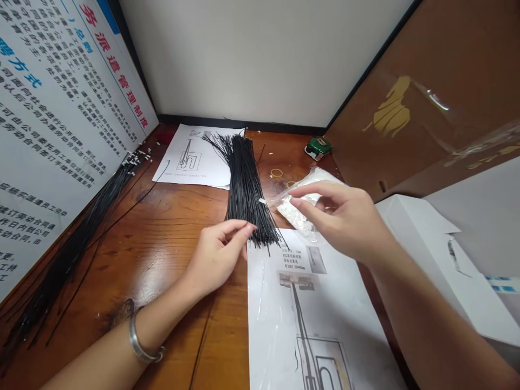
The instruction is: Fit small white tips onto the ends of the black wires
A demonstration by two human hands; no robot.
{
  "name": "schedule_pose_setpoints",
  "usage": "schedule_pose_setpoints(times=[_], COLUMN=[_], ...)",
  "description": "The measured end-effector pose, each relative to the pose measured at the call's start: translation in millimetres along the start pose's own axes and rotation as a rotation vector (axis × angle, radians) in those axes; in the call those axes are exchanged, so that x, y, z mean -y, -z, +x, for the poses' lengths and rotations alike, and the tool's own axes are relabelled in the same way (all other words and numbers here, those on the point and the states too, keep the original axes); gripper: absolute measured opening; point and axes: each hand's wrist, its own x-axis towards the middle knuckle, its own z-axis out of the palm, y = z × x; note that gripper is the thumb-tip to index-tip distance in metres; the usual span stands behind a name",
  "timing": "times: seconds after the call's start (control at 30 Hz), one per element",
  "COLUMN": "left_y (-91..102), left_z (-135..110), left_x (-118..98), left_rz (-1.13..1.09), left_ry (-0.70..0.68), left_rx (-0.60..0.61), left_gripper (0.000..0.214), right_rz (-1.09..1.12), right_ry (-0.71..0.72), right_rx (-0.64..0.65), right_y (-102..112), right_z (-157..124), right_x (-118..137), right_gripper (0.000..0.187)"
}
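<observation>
A bundle of thin black wires (242,184) lies on the wooden table (170,216), fanned toward me. My left hand (217,254) rests at the bundle's near end, its fingertips pinched on the wire ends. My right hand (337,216) hovers to the right of the bundle, pinching a tiny white piece (263,201) between thumb and forefinger. Under that hand lies a clear plastic bag of small white parts (300,211). A silver bracelet (140,344) sits on my left wrist.
A printed sheet in plastic (309,319) lies in front of me, another sheet (195,157) at the back. More black wires (77,238) lie along the left poster board. A green object (319,147), yellow rubber bands (277,173) and a white box (442,260) are on the right.
</observation>
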Motion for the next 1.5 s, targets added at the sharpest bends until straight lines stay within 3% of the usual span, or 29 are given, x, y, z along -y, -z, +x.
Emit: schedule_pose_setpoints(times=[0.1, 0.2, 0.23, 0.37, 0.4, 0.5, 0.6, 0.73, 0.87, 1.0, 1.2, 1.27, 1.4, 1.5], left_y=[28.9, 72.7, 88.5, 141.5, 150.0, 159.9, 145.3, 92.3, 25.8, -17.3, -25.3, -22.0, -15.3, -11.2], left_z=[10.8, 25.0, 29.3, 37.9, 38.0, 35.5, 32.0, 22.6, 4.6, -4.1, 0.1, -2.0, -9.4, -12.0], left_x=[-12.0, -23.8, -26.7, -30.8, -30.1, -26.4, -24.4, -22.9, -17.0, -10.4, 0.3, 3.1, 4.8, 5.1], left_rz=[0.186, 0.678, 0.744, 1.175, 1.214, 1.278, 1.290, 1.046, 0.336, -0.051, -0.201, -0.229, -0.282, -0.226], left_ry=[0.028, 0.028, 0.046, 0.095, 0.099, 0.039, -0.081, -0.151, 0.099, 0.346, 0.247, 0.204, 0.101, 0.029], left_rx=[-0.078, -0.112, -0.127, -0.332, -0.401, -0.449, -0.409, -0.302, -0.027, 0.116, 0.054, 0.090, 0.229, 0.360], left_gripper=[0.036, 0.037, 0.036, 0.037, 0.039, 0.049, 0.046, 0.031, 0.027, 0.040, 0.026, 0.022, 0.019, 0.024], right_rz=[-0.251, -0.342, -0.359, -0.409, -0.419, -0.494, -0.599, -0.632, -0.424, -0.246, -0.128, -0.127, -0.039, -0.005], right_ry=[-0.013, -0.033, -0.039, -0.098, -0.107, -0.098, -0.080, -0.112, -0.174, -0.170, 0.036, 0.031, -0.057, -0.014], right_rx=[0.183, 0.417, 0.469, 0.589, 0.606, 0.617, 0.584, 0.578, 0.621, 0.739, 0.946, 0.875, 0.606, 0.614], right_y=[14.1, 14.4, 12.1, 0.1, -2.4, -8.9, -14.6, -13.6, -0.4, 5.8, 1.1, 1.6, 1.4, -0.7], right_z=[7.3, 9.1, 8.6, 4.0, 2.7, -0.6, -2.3, -0.3, 0.2, -12.1, -30.6, -29.4, -22.3, -20.0], right_x=[-16.9, -24.3, -23.5, -12.1, -9.3, -4.6, -4.9, -5.9, 2.9, 22.6, 43.3, 42.0, 34.1, 32.1], right_gripper=[0.012, 0.014, 0.014, 0.013, 0.012, 0.010, 0.010, 0.012, 0.011, 0.010, 0.011, 0.018, 0.036, 0.037])
